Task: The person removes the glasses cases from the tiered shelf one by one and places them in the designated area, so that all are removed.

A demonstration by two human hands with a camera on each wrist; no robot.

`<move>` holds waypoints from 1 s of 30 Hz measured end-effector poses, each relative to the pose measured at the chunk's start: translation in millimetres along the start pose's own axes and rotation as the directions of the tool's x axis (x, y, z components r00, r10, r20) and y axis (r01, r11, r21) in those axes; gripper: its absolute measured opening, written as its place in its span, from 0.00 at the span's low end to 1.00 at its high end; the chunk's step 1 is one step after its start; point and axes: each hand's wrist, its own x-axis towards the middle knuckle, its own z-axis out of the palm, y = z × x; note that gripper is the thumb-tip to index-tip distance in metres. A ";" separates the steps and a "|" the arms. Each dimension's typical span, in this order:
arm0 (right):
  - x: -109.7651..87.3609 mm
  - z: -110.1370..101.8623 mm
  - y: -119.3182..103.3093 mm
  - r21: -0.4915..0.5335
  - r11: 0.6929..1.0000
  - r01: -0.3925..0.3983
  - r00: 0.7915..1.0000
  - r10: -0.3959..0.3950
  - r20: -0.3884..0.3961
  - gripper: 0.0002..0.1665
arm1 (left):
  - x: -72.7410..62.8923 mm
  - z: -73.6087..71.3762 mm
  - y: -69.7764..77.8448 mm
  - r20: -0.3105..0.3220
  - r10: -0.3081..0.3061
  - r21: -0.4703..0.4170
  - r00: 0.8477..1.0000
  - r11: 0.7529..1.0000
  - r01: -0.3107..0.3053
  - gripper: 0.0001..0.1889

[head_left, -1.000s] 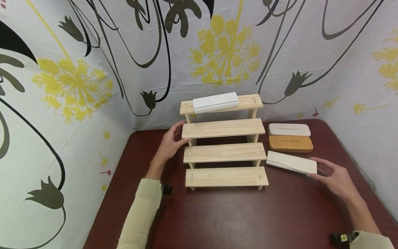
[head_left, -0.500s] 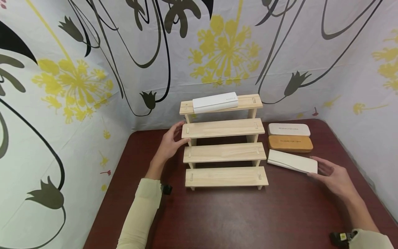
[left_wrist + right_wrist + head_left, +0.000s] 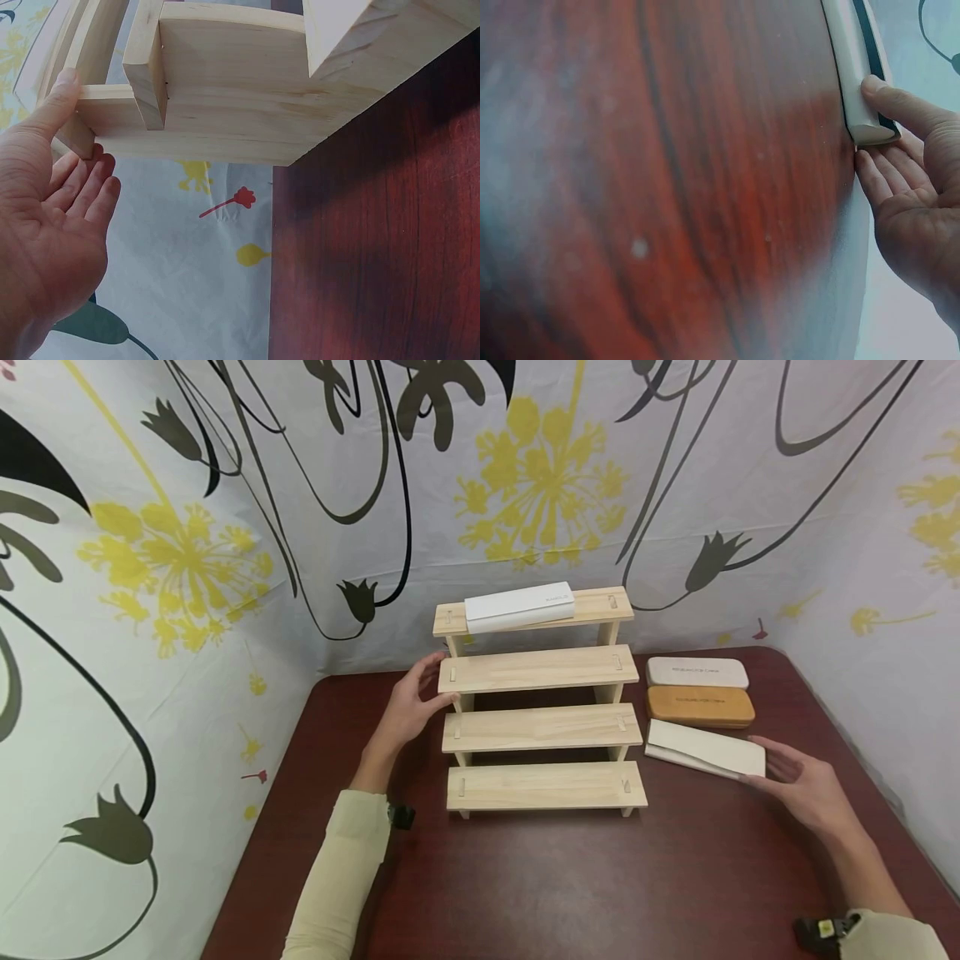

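A stepped wooden display rack [image 3: 542, 727] stands on the table, its shelves rising toward the back. At its left side my left hand [image 3: 405, 708] grips a shelf end, the thumb [image 3: 60, 101] in front and the fingers behind. On the right, my right hand [image 3: 813, 789] pinches the right end of a slim white glasses case [image 3: 705, 750] between thumb and fingers. That case lies slightly angled beside the rack, its flap edge facing me. In the right wrist view, the case [image 3: 855, 71] shows a dark band along its side. A second white case [image 3: 520, 607] rests on the top shelf.
Behind the held case lie a tan hard case [image 3: 701, 707] and a white hard case [image 3: 697, 672], both with lettering on them. The dark red table [image 3: 555, 881] meets a flower-printed cloth [image 3: 247, 568] at the back and sides.
The held white case has shifted slightly right and back, closer to the tan case, with my right hand on it. My left hand stays at the rack.
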 end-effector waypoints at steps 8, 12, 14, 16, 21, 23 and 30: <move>1.4 1.3 1.4 0.009 1.000 -0.001 1.000 0.001 -0.009 0.51 | -3.7 -0.4 13.2 0.001 0.008 -0.003 1.000 1.000 -0.008 0.39; 2.9 0.9 1.8 0.005 1.000 -0.005 1.000 0.005 -0.006 0.51 | -3.7 -0.5 12.9 -0.001 0.013 -0.002 1.000 1.000 -0.013 0.39; 4.0 0.3 2.0 0.002 1.000 -0.010 1.000 0.010 -0.003 0.52 | -3.5 -0.4 12.8 -0.001 0.015 0.000 1.000 1.000 -0.015 0.38; 4.8 -0.1 1.9 0.001 1.000 -0.018 1.000 0.018 0.001 0.52 | -3.4 -0.2 12.8 -0.002 0.017 0.000 1.000 1.000 -0.017 0.38; 7.0 -1.2 1.3 -0.003 0.999 -0.043 0.999 0.044 0.006 0.54 | -3.3 0.0 13.1 -0.003 0.014 -0.003 1.000 1.000 -0.014 0.39; 7.4 -1.2 0.7 -0.007 0.999 -0.054 0.999 0.054 0.004 0.55 | -3.4 0.0 13.3 -0.004 0.012 -0.003 1.000 1.000 -0.012 0.39; 7.8 -0.3 -0.8 -0.007 0.997 -0.080 0.997 0.080 0.003 0.56 | -3.4 -0.3 13.1 -0.002 0.007 -0.003 1.000 1.000 -0.007 0.39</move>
